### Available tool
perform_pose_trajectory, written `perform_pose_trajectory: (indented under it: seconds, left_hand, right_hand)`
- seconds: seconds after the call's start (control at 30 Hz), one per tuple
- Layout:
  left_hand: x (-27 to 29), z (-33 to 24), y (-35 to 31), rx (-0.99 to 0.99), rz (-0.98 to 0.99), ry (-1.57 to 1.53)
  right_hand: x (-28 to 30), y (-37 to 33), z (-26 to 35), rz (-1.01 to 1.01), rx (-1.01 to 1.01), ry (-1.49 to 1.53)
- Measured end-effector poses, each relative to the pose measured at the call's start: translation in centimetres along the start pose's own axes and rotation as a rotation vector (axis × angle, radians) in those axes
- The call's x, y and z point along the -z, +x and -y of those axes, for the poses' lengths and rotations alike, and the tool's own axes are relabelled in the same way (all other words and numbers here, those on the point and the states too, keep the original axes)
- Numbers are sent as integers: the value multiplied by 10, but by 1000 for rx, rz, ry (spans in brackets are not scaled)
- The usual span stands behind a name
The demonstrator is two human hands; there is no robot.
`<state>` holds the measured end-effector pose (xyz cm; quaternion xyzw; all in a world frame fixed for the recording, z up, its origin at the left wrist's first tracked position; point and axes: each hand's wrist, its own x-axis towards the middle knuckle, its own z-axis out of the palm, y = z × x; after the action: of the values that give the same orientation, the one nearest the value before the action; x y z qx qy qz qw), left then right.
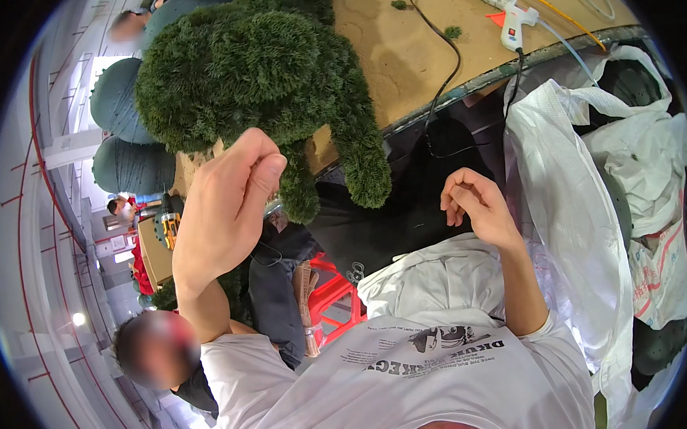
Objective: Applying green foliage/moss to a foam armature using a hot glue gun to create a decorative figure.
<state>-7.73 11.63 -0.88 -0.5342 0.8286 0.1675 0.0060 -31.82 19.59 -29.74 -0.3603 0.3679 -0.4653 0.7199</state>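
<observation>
A bushy green artificial-grass figure (233, 75), with leg-like parts hanging over the table edge, fills the upper left of the head view. My left hand (233, 196) is raised in front of its lower side. Its fingers are curled in and the thumb presses against them; whatever they may hold is hidden. Above my lap, to the right, hovers my right hand (479, 206). Its fingers are loosely bent with nothing visible in them, and it is apart from the figure. A white and grey glue gun (512, 28) lies on the table at the upper right.
The brown tabletop (399, 69) carries cables and green scraps. Large white woven sacks (577, 199) stand at right. Dark green domed shapes (120, 101) sit at far left, near a yellow-black power drill (167, 224). A red plastic stool (335, 298) is below; another person (159, 349) is at lower left.
</observation>
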Motion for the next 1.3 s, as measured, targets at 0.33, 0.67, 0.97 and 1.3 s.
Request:
perform_pose_trajectory:
  seconds: [0.33,0.67,0.97,1.3]
  left_hand:
    - [-185,11,-33,-419,769,-553]
    - [-283,27,-47,74,-337,-1069]
    - [-316,23,-53,108,-596,-1144]
    - [-319,31,-72,209,-633,-1542]
  right_hand:
    - [-9,4,2,7,-4,91]
    - [-29,10,-24,97,-54,65]
    - [-48,11,-48,194,-81,64]
    - [-73,8,-51,125,-134,-52]
